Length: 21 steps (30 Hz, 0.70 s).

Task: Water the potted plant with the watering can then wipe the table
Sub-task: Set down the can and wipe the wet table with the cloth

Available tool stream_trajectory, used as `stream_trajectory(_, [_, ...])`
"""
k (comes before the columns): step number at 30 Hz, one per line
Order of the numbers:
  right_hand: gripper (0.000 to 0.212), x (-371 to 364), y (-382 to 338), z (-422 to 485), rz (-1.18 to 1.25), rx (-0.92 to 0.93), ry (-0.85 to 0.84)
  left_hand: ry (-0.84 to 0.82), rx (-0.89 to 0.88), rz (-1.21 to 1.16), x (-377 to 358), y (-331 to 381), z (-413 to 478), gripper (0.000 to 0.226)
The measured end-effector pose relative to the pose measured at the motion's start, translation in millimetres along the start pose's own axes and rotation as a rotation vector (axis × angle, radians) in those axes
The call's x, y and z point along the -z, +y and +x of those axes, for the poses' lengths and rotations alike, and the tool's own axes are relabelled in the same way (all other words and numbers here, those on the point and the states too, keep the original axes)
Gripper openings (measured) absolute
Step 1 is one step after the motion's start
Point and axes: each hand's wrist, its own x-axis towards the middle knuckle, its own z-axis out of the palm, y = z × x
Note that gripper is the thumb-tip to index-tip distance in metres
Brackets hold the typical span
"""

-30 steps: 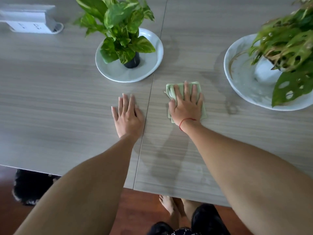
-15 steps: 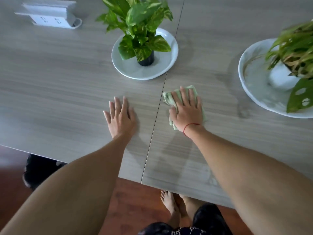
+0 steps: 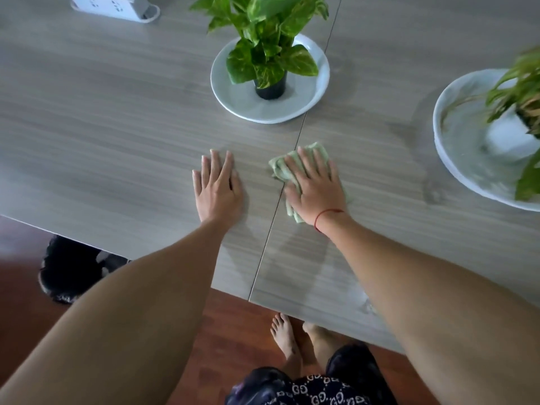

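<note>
Now the cloth (image 3: 280, 168) lies flattened under the right hand (image 3: 317, 190).

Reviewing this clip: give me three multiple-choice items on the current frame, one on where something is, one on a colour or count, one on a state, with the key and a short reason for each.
1. Where does the green cloth lie?
A. Under the right hand, by the table seam
B. On the white dish of the small plant
C. On the floor

2. How many potted plants stand in dishes on the table?
A. One
B. Two
C. Three

3. What is the left hand doing?
A. Gripping a watering can
B. Lifting the power strip
C. Lying flat and empty on the table

Key:
1 A: the right hand presses flat on the cloth, which reaches the seam.
2 B: the small plant is at top centre, the larger plant at the right edge.
3 C: its fingers are spread flat on bare tabletop, holding nothing.
</note>
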Motion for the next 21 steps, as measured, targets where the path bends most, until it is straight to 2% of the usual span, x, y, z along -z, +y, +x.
stream_trajectory(3, [0.058, -4, -8, 29, -0.008, -0.226, 0.053, 0.086, 0.031, 0.031, -9, -1, -2, 0.049])
stream_trajectory(5, [0.057, -11, -32, 38, 0.015, -0.276, 0.068, 0.100, 0.039, 0.026, -12, -2, 0, 0.049])
stream_trajectory(10, [0.062, -24, -58, 0, 0.014, -0.038, 0.016, 0.117, 0.038, 0.035, -12, 0, -4, 0.048])
stream_trajectory(14, [0.064, -16, -32, -31, 0.027, -0.016, 0.008, 0.072, 0.215, -0.011, -14, 38, -10, 0.049])
stream_trajectory(21, [0.052, 20, 78, -29, 0.065, -0.406, 0.086, 0.024, -0.071, -0.043, -47, 115, -12, 0.046])
